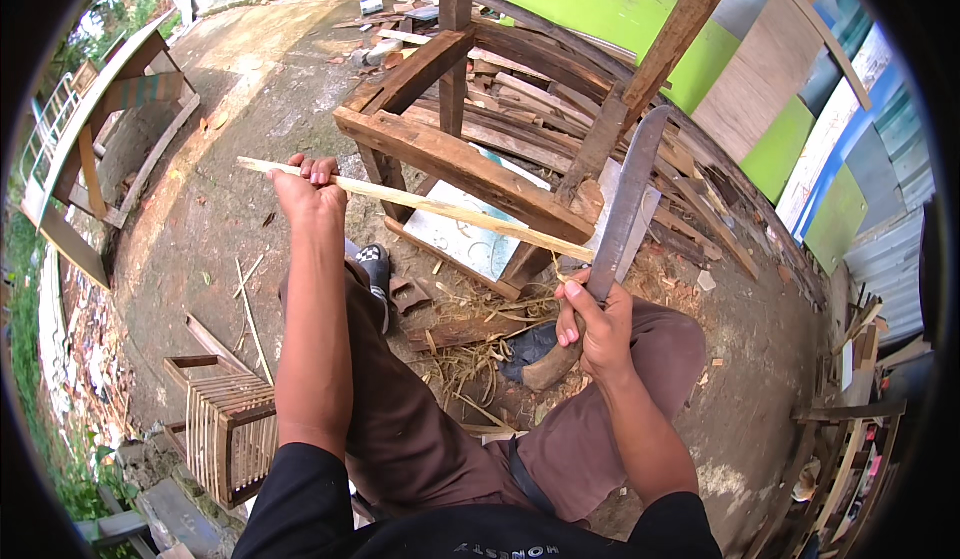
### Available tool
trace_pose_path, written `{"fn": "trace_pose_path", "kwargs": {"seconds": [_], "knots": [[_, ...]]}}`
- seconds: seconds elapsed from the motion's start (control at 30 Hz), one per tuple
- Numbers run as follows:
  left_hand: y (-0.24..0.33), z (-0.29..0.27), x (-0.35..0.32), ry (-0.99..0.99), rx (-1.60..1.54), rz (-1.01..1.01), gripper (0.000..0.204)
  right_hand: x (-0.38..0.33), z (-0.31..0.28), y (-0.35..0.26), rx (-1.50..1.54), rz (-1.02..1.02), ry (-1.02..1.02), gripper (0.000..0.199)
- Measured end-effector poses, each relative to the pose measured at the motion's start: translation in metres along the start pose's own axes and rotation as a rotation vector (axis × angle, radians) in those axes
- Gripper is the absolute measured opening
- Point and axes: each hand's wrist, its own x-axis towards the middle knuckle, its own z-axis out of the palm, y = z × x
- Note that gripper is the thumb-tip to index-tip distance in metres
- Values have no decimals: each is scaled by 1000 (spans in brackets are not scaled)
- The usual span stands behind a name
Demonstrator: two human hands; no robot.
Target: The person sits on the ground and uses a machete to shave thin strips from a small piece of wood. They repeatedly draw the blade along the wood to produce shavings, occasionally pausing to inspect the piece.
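My left hand is closed around a long pale strip of split bamboo or wood near its far left end. The strip slants down to the right, and its other end reaches the blade of a machete. My right hand grips the machete, fingers wrapped at the base of its broad dark blade, which points up and away. Its curved wooden handle sticks out below that hand. Thin curled shavings lie on the ground between my legs, beside a dark plastic bag.
A wooden frame chair stands right in front, behind the strip. Stacked planks lie beyond it, near green panels. A slatted wooden cage sits at lower left. A wooden structure stands at far left.
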Motion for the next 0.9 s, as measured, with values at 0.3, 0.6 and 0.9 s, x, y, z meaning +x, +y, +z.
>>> {"fn": "trace_pose_path", "kwargs": {"seconds": [0.3, 0.6, 0.9], "knots": [[49, 3, 17, -136, 31, 128, 50, -5, -12, -11, 108, -116, -76, 23], [-2, 16, -45, -612, 238, -132, 36, -5, -21, -10, 86, -161, -66, 51], [-39, 25, -78, -770, 418, -307, 33, 3, 8, 5, -283, -113, -50, 29]]}}
